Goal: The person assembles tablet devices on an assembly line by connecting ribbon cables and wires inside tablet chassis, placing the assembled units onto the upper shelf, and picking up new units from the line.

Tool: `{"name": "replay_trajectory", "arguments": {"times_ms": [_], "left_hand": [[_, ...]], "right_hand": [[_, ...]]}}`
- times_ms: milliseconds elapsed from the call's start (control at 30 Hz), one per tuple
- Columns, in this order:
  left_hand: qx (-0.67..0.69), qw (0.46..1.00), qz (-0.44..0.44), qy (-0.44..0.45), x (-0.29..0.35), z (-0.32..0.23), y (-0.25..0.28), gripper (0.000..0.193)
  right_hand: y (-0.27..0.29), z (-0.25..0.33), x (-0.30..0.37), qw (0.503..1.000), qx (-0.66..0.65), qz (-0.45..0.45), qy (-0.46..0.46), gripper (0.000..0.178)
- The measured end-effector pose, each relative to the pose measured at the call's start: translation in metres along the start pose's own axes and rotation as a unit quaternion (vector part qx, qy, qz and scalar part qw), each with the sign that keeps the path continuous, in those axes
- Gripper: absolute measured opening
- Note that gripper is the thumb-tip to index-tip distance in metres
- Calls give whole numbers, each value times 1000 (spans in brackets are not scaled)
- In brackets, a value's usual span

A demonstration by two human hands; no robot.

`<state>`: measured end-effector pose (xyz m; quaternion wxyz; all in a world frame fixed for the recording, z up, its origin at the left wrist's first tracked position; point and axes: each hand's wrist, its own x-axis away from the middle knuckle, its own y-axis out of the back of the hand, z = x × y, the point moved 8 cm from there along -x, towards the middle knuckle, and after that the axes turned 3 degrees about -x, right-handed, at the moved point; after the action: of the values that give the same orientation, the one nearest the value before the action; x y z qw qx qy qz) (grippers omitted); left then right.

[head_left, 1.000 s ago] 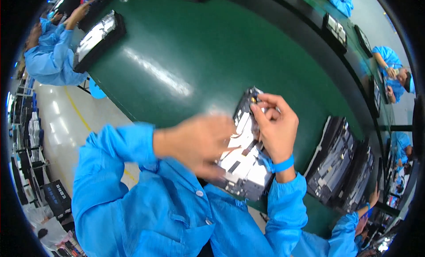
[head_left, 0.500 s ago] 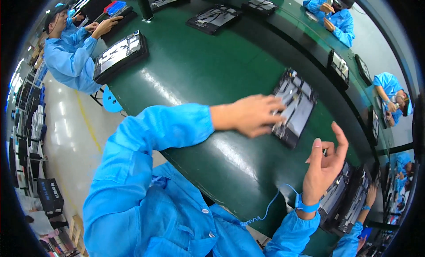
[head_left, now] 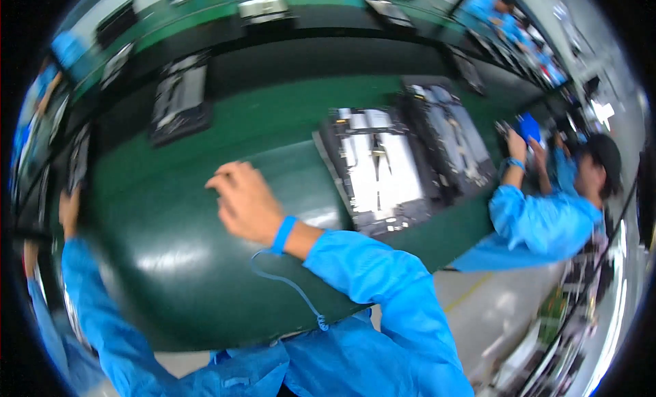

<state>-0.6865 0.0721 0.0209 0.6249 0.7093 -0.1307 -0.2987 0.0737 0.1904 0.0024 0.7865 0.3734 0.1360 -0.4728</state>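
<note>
The left hand [head_left: 68, 209] is stretched far out to the person's left, at the near end of a dark, flat electronic unit [head_left: 80, 154]; from here I can't tell whether the fingers grip it or merely touch it. The right hand [head_left: 249, 202] is above the green counter [head_left: 184, 288], holding nothing, its fingers loosely bent; a blue wrist strap [head_left: 282, 234] circles that wrist, with a part-coiled blue cord [head_left: 294, 285] running back toward the jacket [head_left: 328, 356]; to its right lies an opened electronic unit with bright silvery panels [head_left: 393, 168], close beside a greyer opened unit [head_left: 454, 134]; a blue-sleeved co-worker [head_left: 547, 216] works past them.
</note>
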Motion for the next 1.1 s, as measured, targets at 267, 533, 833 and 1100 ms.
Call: {"name": "replay_trajectory", "arguments": {"times_ms": [267,533,833,1100], "left_hand": [[398,841,367,-2,-15,-90,-112,84],[546,763,343,44,-12,-104,-99,70],[666,677,311,40,214,-126,-37,40],[531,680,433,-263,592,-295,128,44]], "right_hand": [[21,-29,11,995,69,-24,-65,39],[15,-29,13,997,38,-44,-52,44],[63,-15,53,986,-44,-154,-40,40],[120,-10,91,978,-37,-146,-146,36]]}}
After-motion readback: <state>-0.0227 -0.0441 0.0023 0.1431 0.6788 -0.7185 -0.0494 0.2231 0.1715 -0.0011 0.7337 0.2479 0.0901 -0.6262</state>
